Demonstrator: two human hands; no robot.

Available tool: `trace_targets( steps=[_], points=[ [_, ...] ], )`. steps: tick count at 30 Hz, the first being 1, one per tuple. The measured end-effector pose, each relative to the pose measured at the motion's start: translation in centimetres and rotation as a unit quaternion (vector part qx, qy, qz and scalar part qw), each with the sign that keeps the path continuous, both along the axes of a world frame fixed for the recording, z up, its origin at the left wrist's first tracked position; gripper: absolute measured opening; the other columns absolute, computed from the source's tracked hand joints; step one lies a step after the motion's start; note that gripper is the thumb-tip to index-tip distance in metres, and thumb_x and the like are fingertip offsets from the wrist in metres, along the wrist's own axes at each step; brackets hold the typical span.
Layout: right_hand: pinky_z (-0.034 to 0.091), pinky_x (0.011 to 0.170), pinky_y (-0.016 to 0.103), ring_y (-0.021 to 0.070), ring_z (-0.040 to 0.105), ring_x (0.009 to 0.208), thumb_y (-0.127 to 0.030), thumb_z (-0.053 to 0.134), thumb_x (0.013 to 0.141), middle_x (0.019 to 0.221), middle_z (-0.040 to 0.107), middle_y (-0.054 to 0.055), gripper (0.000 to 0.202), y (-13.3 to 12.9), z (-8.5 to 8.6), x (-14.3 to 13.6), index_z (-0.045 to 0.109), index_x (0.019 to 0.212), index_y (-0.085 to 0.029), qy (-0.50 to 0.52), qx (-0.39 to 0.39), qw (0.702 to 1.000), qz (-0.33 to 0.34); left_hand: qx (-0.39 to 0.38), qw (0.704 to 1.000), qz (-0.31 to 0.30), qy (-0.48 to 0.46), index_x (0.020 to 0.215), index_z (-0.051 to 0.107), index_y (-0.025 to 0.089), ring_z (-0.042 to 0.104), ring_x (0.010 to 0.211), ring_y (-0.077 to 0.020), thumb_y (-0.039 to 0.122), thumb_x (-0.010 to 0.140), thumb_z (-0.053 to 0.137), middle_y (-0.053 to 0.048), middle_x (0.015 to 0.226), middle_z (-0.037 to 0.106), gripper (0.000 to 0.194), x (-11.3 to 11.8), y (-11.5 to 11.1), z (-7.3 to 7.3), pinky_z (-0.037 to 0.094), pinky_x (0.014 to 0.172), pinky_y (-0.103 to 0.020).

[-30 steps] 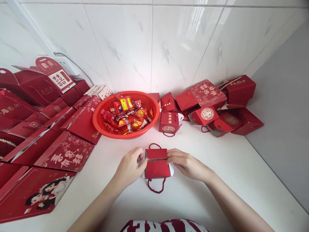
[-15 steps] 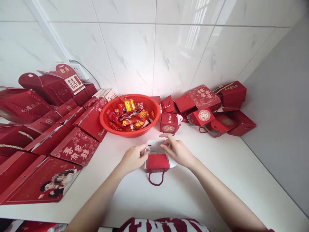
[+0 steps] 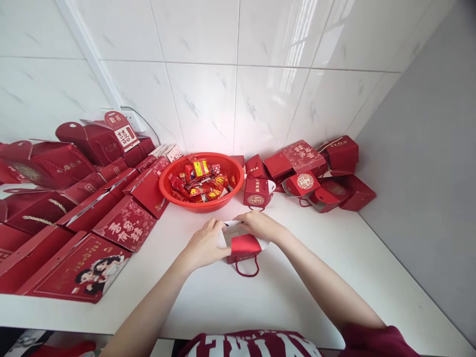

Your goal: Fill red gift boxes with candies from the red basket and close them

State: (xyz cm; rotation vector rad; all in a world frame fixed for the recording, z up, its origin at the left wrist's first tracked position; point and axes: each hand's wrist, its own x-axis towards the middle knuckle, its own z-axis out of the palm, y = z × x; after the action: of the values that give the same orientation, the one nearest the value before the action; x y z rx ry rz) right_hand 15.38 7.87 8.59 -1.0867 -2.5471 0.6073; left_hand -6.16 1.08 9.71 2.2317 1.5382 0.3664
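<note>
A small red gift box (image 3: 245, 244) stands on the white table in front of me, its top open and its pale inside showing. A dark red cord handle (image 3: 247, 274) hangs from its near side. My left hand (image 3: 204, 244) grips the left side of the box, thumb at the near edge and fingers at the far flap. On the far right, my right hand (image 3: 262, 226) is closed over the white far flap, with some fingertips hidden behind it. A red plastic basket (image 3: 201, 206) of wrapped sweets (image 3: 201, 168) is just beyond my hands.
Many red gift boxes and bags (image 3: 124, 223) crowd the left side. Several small red boxes (image 3: 305, 181) are piled at the back right. One more box (image 3: 256, 192) stands right of the basket. A tiled wall (image 3: 201, 109) and a grey panel (image 3: 420, 163) bound the table.
My left hand has spread from a pinch to grip the box's left side. My right fingers have closed on the far flap. The box has turned slightly, and the view has shifted.
</note>
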Motion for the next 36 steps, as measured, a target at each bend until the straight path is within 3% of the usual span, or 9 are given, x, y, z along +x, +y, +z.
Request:
trace_targets(
  steps=[4,8,11,15,21,24,29,33,36],
  points=[
    [0.044,0.062,0.027,0.0185,0.063,0.063,-0.028,0.05,0.098,0.066,0.069,0.006,0.034,0.6,-2.1,-0.5,0.07,0.073,-0.016,0.027,-0.003,0.999,-0.031,0.052,0.994,-0.047,-0.086,0.136,0.045,0.024,0.034,0.141,-0.0304,0.02,0.079,0.058,-0.01,0.146,0.042,0.058,-0.2,0.1,-0.7,0.037,0.111,-0.047],
    [0.05,0.075,0.03,0.0194,0.067,0.082,-0.033,0.037,0.104,0.091,0.074,0.007,0.037,-0.1,-3.6,-0.7,0.07,0.099,-0.018,0.109,0.011,0.993,-0.054,0.043,0.984,-0.113,-0.128,0.144,0.041,0.028,0.032,0.143,-0.0268,0.008,0.079,0.044,-0.003,0.152,0.04,0.069,-0.8,1.4,-2.3,0.024,0.119,-0.048],
    [0.043,0.102,0.042,0.0245,0.057,0.119,-0.036,0.034,0.104,0.127,0.063,0.013,0.036,-1.3,-4.2,-0.3,0.064,0.115,-0.019,0.167,0.049,0.982,-0.077,0.06,0.968,-0.136,-0.203,0.143,0.043,0.025,0.039,0.138,-0.0254,0.012,0.081,0.04,-0.006,0.148,0.044,0.064,-1.1,2.3,-4.2,0.032,0.117,-0.043],
    [0.038,0.108,0.047,0.0267,0.052,0.125,-0.049,0.056,0.094,0.134,0.057,0.011,0.03,-3.0,-4.2,0.7,0.068,0.108,-0.024,0.177,0.047,0.983,-0.008,0.098,0.953,-0.136,-0.253,0.143,0.044,0.021,0.038,0.137,-0.0287,0.025,0.09,0.038,-0.011,0.142,0.044,0.053,-1.0,2.6,-6.0,0.031,0.115,-0.045],
    [0.017,0.115,0.066,0.0399,0.022,0.146,-0.073,0.071,0.067,0.16,0.022,0.019,0.099,-4.5,-2.7,1.7,0.041,0.147,-0.022,0.072,-0.013,0.997,0.032,0.069,0.943,-0.158,-0.286,0.147,0.039,0.023,0.039,0.133,-0.0298,0.041,0.098,0.032,-0.012,0.142,0.042,0.052,-0.6,2.6,-6.3,0.033,0.113,-0.047],
    [0.011,0.116,0.067,0.0412,0.016,0.148,-0.069,0.078,0.062,0.161,0.016,0.021,0.108,-4.7,-2.2,1.6,0.037,0.148,-0.019,0.057,-0.013,0.998,0.032,0.046,0.939,-0.164,-0.298,0.149,0.035,0.023,0.035,0.137,-0.0303,0.045,0.099,0.031,-0.013,0.146,0.038,0.054,-0.8,2.7,-6.4,0.029,0.116,-0.049],
    [0.03,0.116,0.052,0.032,0.015,0.15,-0.041,0.076,0.075,0.161,0.017,0.015,0.077,-4.9,-3.9,1.0,0.041,0.141,-0.022,0.149,-0.035,0.987,0.039,0.018,0.926,-0.205,-0.315,0.153,0.026,0.021,0.015,0.146,-0.0416,0.072,0.067,0.07,-0.017,0.156,0.022,0.109,-1.4,2.8,-7.1,0.02,0.119,-0.058],
    [0.022,0.118,0.057,0.0343,0.005,0.151,-0.05,0.071,0.079,0.164,0.0,0.014,0.106,-4.8,-7.3,0.5,0.003,0.156,-0.024,0.25,-0.022,0.968,0.025,-0.042,0.917,-0.175,-0.355,0.156,0.002,0.031,0.025,0.144,-0.0401,0.05,0.061,0.086,-0.016,0.157,0.021,0.128,-1.1,2.6,-8.3,0.028,0.115,-0.06],
    [0.021,0.117,0.06,0.0387,0.008,0.15,-0.072,0.071,0.067,0.163,-0.013,0.013,0.134,-4.5,-9.2,0.1,-0.019,0.154,-0.025,0.301,-0.048,0.952,0.004,-0.109,0.883,-0.171,-0.422,0.152,-0.017,0.041,0.033,0.142,-0.0385,0.044,0.059,0.089,-0.013,0.156,0.025,0.14,-0.4,2.3,-8.8,0.036,0.11,-0.06]
  ],
)
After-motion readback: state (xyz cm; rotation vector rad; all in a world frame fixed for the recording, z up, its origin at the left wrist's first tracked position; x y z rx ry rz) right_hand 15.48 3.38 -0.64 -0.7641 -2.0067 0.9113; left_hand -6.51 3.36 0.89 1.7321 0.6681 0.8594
